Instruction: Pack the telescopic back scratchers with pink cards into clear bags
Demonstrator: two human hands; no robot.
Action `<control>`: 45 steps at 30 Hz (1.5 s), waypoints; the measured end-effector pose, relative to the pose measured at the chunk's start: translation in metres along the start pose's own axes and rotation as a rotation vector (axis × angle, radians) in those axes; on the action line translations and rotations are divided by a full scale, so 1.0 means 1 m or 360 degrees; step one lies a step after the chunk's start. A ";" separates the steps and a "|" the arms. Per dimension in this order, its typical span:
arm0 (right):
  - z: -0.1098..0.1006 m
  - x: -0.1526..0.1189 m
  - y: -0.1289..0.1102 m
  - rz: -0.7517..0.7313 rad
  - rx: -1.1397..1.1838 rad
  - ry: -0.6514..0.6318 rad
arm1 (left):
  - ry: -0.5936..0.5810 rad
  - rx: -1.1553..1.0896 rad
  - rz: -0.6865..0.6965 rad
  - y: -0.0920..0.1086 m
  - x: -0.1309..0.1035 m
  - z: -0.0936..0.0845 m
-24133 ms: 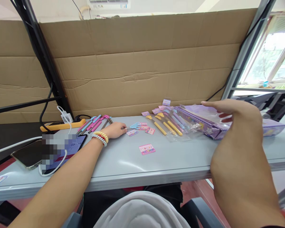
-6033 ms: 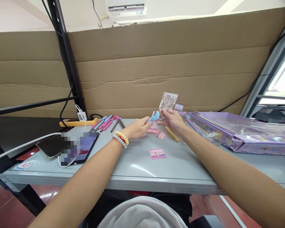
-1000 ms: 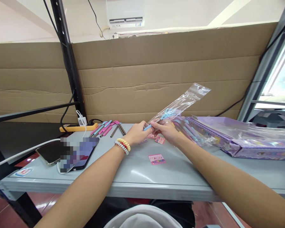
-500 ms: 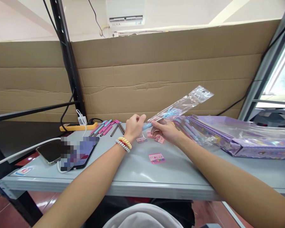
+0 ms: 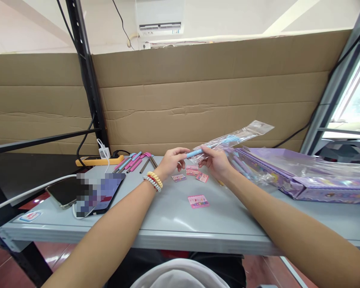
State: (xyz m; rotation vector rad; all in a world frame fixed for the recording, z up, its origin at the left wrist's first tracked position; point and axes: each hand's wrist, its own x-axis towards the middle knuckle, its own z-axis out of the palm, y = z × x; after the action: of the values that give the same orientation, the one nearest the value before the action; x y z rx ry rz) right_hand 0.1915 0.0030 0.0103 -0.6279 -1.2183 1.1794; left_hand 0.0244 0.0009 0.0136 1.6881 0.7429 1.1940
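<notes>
A light-blue pen-like stick (image 5: 195,153) lies partly inside a clear plastic bag (image 5: 248,133), tilted up to the right. A blue shape (image 5: 230,139) shows through the film farther up. My left hand (image 5: 173,161) is closed on the stick's lower left end. My right hand (image 5: 216,161) grips stick and bag together near the bag's mouth, thumb on top and the other fingers partly hidden. Below the hands, several small pink printed cards (image 5: 202,177) lie on the grey table (image 5: 168,212), with one pink card (image 5: 198,201) nearer me.
Pink and blue sticks with metallic shafts (image 5: 135,162) lie at the back left. Two phones (image 5: 108,196) with cables and a yellow power strip (image 5: 99,161) sit on the left. A purple box (image 5: 315,192) and bagged sticks (image 5: 249,170) are at right. Cardboard (image 5: 198,100) stands behind.
The bag and stick have tilted lower, toward level. My right hand has shifted slightly right, and my left hand has turned, showing more of the stick between the hands.
</notes>
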 end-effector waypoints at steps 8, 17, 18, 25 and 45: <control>-0.003 0.002 0.000 -0.0036 0.0056 -0.0072 | -0.0357 -0.0387 -0.0135 -0.001 -0.003 -0.011; -0.003 -0.002 0.003 0.0025 0.0030 -0.0253 | -0.0523 -0.0274 -0.0173 -0.009 -0.001 -0.017; -0.002 -0.003 0.004 0.0046 0.0041 -0.0282 | -0.0515 -0.0236 -0.0157 -0.010 0.000 -0.016; 0.006 -0.009 0.005 0.0123 -0.0068 -0.0378 | -0.0310 0.0107 -0.0070 -0.019 0.005 -0.014; -0.003 -0.003 0.007 0.0084 -0.0363 -0.0411 | -0.0529 0.0215 -0.0147 -0.010 0.000 -0.011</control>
State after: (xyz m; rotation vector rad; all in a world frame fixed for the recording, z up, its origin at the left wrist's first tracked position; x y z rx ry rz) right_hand 0.1920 0.0032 0.0017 -0.6948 -1.5786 1.2014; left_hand 0.0144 0.0081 0.0058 1.8823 0.6965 0.7871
